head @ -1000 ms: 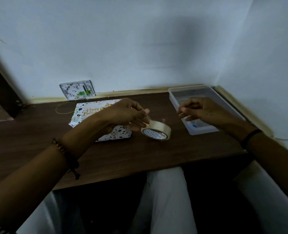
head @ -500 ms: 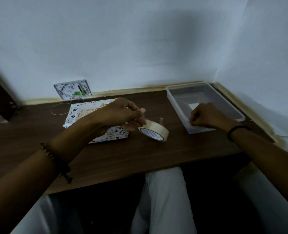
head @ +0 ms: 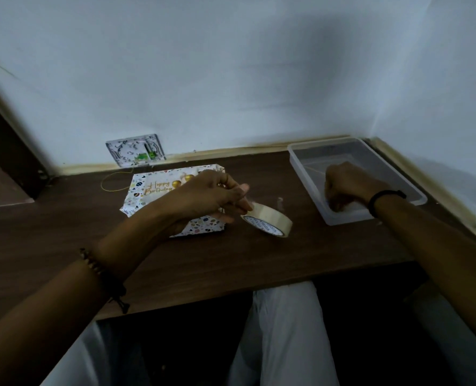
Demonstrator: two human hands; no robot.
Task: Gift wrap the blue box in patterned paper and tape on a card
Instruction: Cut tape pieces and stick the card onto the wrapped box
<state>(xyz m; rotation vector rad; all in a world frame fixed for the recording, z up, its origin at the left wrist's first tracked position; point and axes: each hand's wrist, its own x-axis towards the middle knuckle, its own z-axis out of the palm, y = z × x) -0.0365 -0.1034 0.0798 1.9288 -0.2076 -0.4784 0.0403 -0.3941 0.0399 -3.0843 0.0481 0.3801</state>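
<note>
On dark wood-grain desk: one glossy patterned parcel; left hand pinches one round tape roll; right hand fisted inside one clear plastic tray, contents unclear.

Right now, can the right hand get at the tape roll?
Probably yes: the right hand is down in the plastic tray, while the tape roll sits on bare desk just left, with only the tray wall between.

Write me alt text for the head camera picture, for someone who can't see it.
Seen from above, a person's left hand holds a roll of tape at the edge of a wrapped gift printed "Happy Birthday", on a dark wooden table. The right hand reaches, curled, into a clear plastic tray at the right; what it grips is hidden.
</note>
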